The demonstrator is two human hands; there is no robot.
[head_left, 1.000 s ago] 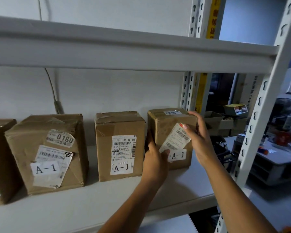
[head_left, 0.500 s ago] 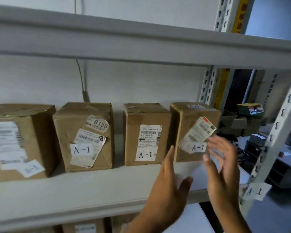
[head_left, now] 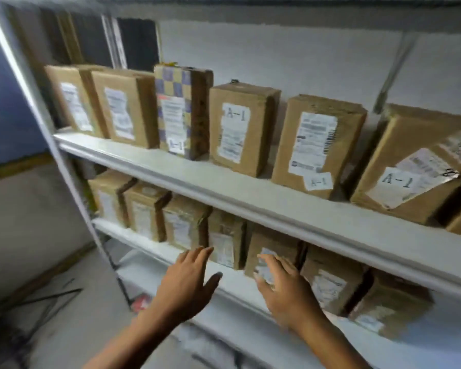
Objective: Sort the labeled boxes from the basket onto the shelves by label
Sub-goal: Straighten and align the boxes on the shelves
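Both hands are empty: the left hand [head_left: 188, 284] and the right hand [head_left: 282, 291] hang in front of the lower shelf [head_left: 232, 284] with fingers spread, each grip released and holding nothing. The upper shelf [head_left: 250, 193] carries a row of boxes, several reading A-1, such as the A-1 box [head_left: 240, 129]; labels on the lower row are too blurred to read. The basket is out of view. This looks like the gap between placements, and the next move probably calls for turning back to the basket, picking a box and reading its label.
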